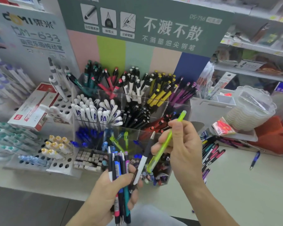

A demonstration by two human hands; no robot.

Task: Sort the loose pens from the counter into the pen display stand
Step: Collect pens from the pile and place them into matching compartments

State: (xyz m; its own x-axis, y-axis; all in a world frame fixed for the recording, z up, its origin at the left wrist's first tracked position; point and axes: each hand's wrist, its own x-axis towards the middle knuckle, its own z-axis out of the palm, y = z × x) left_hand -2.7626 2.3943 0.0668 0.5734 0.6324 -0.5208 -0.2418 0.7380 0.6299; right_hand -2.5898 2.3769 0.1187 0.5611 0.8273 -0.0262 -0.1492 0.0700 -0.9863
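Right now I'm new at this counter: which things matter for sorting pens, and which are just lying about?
For the job: green pen in the right hand; pen bundle in the left hand; loose pens; pen stand.

Lying about: red box; plastic tubs; eraser tray.

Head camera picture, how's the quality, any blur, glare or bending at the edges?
Head view: even indoor light, soft shadows; the lime green pen in the right hand and the bundle of pens in the left hand are fairly sharp; the shelves and left-edge pens are smeared; wide-angle bending tilts the sign; slight glare on the clear acrylic stand.
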